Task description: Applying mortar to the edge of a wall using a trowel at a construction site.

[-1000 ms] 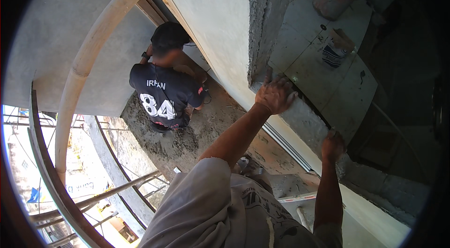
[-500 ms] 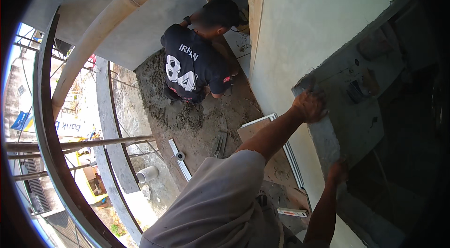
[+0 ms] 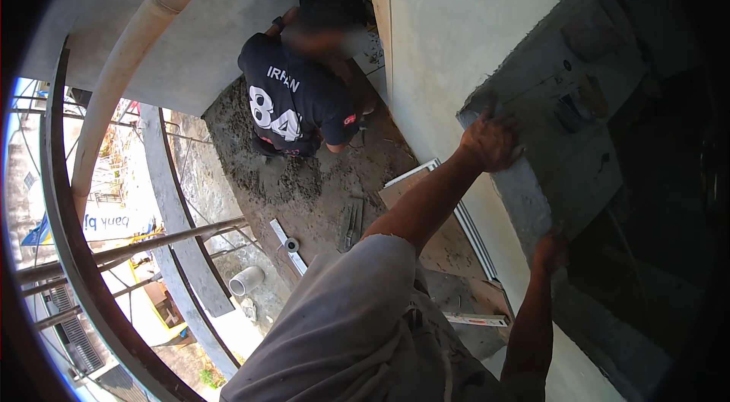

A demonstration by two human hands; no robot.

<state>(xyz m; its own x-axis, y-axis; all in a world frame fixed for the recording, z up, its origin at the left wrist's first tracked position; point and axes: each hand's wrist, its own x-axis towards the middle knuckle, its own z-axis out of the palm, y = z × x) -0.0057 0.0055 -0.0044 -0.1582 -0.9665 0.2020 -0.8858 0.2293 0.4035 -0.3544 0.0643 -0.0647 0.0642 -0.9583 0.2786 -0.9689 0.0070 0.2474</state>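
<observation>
My left hand (image 3: 493, 144) grips the rough grey ledge (image 3: 523, 201) of a wall opening, its fingers bent over the inner side. Lower down the same ledge, my right hand (image 3: 550, 252) is closed around the edge; its fingertips are hidden in the dark. No tool shows in either hand. Through the opening, a pale surface (image 3: 585, 189) carries small items too dim to name. Beneath my left arm, tiles (image 3: 426, 174) with pale edges lean against the pale wall (image 3: 449, 45).
A co-worker (image 3: 296, 90) in a dark shirt crouches on the mortar-covered floor (image 3: 319, 197). Near them lie a notched trowel (image 3: 352, 223), a metal bar with a tape roll (image 3: 292, 245) and a spirit level (image 3: 475, 319). Bamboo poles (image 3: 144, 30) and planks (image 3: 179, 197) border the drop at left.
The view has shifted a little, so the co-worker and the wall sit further left and higher. Both my hands stay on the ledge.
</observation>
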